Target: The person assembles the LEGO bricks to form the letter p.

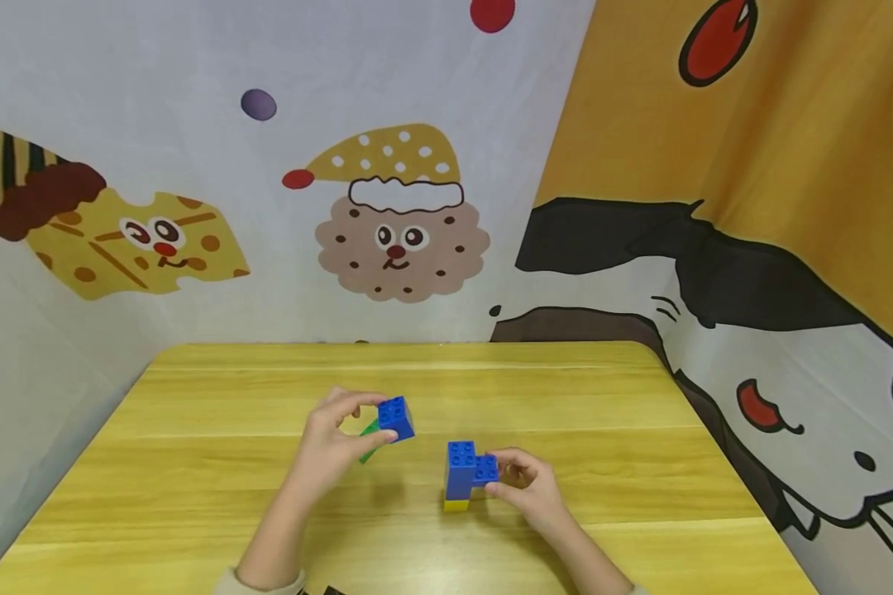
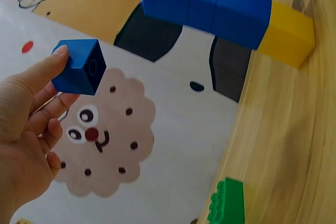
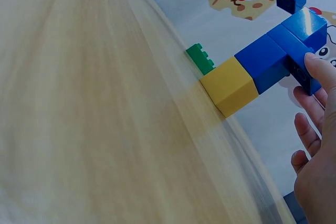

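My left hand [image 1: 323,442] pinches a blue cube-shaped toy brick [image 1: 397,420] between thumb and fingers, raised above the table with its studs up. To the right stands a small tower: a yellow brick [image 3: 229,86] at the bottom, a blue brick [image 3: 262,62] on it, then a flatter blue brick [image 3: 299,66] jutting out sideways, and another blue brick [image 3: 306,27] on top. The jutting end lies between the thumb and fingers of my right hand [image 1: 532,492]. A green brick [image 2: 229,203] rests on the table, partly hidden behind the left hand's brick in the head view.
The wood-grain table [image 1: 603,397] has rounded far corners. Behind it hangs a cloth [image 1: 156,149] printed with cartoon figures. A small dark object [image 1: 333,591] shows at the bottom edge of the head view.
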Demonstrator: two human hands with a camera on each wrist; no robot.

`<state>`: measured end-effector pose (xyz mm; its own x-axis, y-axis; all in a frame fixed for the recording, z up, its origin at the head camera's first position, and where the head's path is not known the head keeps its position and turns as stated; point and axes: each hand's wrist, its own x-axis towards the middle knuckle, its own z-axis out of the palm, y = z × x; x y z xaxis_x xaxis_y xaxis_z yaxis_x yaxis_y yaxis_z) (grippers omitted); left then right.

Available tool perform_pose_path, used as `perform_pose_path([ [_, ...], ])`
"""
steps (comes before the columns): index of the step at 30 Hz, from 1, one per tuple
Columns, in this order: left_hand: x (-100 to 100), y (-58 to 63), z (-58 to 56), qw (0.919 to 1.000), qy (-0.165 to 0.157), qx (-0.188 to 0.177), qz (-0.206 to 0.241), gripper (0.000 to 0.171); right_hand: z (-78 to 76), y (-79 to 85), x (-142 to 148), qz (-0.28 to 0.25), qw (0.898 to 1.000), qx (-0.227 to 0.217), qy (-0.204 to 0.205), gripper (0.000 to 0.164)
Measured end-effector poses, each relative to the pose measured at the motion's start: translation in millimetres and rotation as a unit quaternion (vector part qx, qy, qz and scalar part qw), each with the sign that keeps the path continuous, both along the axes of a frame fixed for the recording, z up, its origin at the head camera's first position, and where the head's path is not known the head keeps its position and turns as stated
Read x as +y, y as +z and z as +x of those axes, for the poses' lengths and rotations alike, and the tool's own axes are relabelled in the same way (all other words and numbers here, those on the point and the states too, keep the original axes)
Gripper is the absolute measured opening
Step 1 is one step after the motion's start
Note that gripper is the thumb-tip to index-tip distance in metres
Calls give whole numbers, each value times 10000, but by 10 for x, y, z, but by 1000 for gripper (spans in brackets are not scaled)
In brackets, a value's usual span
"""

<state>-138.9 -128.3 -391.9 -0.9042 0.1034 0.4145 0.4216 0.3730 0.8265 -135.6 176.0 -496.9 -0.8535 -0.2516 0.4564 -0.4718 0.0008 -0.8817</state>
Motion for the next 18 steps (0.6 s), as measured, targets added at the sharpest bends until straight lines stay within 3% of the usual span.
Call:
perform_pose_path([
  [13, 335, 56, 94, 9992, -374, 50, 88, 39, 27, 43, -7, 67, 9998, -139, -84, 34],
  [18, 453, 74, 99, 9986, -485, 222, -20, 40, 6, 35, -1, 115, 9999, -94, -70, 34],
])
